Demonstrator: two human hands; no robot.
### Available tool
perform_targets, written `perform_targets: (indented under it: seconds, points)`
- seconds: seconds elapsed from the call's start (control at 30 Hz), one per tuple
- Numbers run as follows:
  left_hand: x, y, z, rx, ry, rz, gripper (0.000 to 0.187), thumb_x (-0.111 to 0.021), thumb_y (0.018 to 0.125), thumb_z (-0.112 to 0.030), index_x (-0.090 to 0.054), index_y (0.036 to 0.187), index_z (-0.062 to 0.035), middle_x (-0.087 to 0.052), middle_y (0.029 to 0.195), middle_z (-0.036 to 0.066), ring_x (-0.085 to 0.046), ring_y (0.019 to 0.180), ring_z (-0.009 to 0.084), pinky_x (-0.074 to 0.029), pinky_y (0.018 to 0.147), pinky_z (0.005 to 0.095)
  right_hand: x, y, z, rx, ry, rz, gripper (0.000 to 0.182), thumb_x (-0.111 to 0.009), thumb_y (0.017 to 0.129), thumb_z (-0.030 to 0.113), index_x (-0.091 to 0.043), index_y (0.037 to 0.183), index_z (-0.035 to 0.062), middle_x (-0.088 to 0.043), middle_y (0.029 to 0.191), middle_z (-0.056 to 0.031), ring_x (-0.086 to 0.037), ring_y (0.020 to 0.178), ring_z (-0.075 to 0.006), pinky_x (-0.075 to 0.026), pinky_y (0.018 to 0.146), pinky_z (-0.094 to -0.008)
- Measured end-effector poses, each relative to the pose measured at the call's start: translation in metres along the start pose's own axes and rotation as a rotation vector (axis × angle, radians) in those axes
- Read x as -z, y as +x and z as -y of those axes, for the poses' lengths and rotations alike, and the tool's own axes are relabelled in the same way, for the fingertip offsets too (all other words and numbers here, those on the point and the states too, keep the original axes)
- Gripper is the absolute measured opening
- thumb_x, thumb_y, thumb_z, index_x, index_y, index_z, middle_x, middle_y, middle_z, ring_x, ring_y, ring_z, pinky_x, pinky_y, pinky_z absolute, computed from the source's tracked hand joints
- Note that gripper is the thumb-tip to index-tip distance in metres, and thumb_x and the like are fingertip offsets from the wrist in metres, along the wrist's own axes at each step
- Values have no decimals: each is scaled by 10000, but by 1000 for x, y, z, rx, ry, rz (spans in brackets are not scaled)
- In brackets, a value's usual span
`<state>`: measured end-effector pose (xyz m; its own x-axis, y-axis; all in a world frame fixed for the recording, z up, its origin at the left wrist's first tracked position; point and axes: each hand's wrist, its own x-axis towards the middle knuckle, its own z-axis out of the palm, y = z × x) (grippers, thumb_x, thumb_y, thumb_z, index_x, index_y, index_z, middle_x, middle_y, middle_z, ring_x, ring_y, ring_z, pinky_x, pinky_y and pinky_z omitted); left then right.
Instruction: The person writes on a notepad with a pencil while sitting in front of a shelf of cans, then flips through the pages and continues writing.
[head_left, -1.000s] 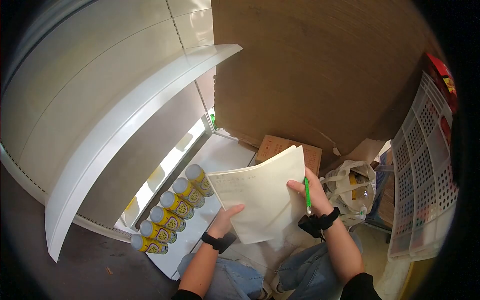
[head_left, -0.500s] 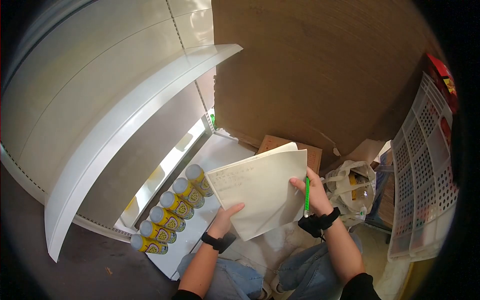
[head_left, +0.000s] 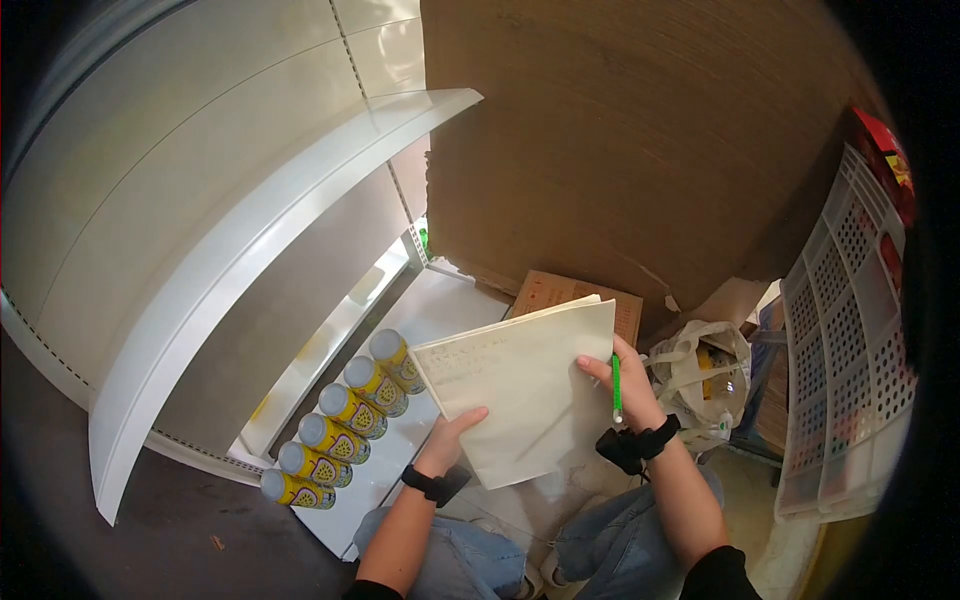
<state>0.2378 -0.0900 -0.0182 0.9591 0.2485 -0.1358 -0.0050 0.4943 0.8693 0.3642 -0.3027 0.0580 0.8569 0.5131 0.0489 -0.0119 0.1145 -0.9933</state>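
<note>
A cream-coloured notebook (head_left: 525, 390) lies tilted between my two hands, with faint handwriting near the upper left of its page. My left hand (head_left: 448, 440) grips its lower left edge, thumb on top of the page. On the right edge my right hand (head_left: 625, 380) closes on the notebook, its thumb also on the paper. A green pen (head_left: 616, 388) is held in that same hand, pointing down toward the wrist. The fingers under the notebook are hidden. Just left of the notebook, several yellow cans (head_left: 350, 411) with grey tops stand in a row.
The cans stand on a white bottom shelf (head_left: 455, 290), beneath a curved upper shelf (head_left: 240, 225). A large brown cardboard sheet (head_left: 640, 140) rises ahead, with a cardboard box (head_left: 560, 288) at its foot. To the right are a cloth bag (head_left: 690, 375) and a white perforated crate (head_left: 845, 360).
The notebook's top page has settled flatter, and its lower edge sits slightly lower. The pen has shifted slightly in my right hand. Both hands stay almost in place.
</note>
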Motion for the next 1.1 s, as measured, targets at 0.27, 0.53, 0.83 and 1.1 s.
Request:
perform_targets:
  seconds: [0.27, 0.53, 0.83, 1.1]
  points:
    - [5, 1, 2, 7, -21, 22, 457, -618, 771, -125, -472, 1176, 27, -560, 1108, 115, -554, 988, 200, -442, 856, 301, -2, -2, 3, -19, 10, 48, 442, -663, 779, 204, -500, 1129, -11, -583, 1010, -60, -534, 920, -137, -418, 818, -276]
    - [2, -2, -1, 70, 1, 63, 532, -612, 753, -123, -414, 1231, 3, -527, 1159, 115, -529, 1049, 229, -436, 898, 343, -3, -2, -2, -4, 18, 33, 450, -661, 782, 187, -489, 1156, 5, -574, 1034, -61, -523, 941, -131, -411, 829, -275]
    - [0, 1, 2, -7, -9, -2, 477, -624, 771, -128, -463, 1195, 22, -545, 1138, 115, -531, 1024, 197, -415, 884, 299, 2, 2, -8, 11, -15, -17, 411, -626, 799, 120, -491, 1167, -4, -576, 1036, -54, -523, 944, -136, -412, 835, -281]
    - [0, 2, 2, 20, 41, -28, 517, -603, 767, -107, -409, 1230, 15, -518, 1168, 129, -524, 1055, 238, -430, 903, 341, 0, 3, -16, 80, -82, 3, 387, -620, 801, 104, -501, 1155, 4, -580, 1005, -39, -522, 904, -120, -418, 805, -264]
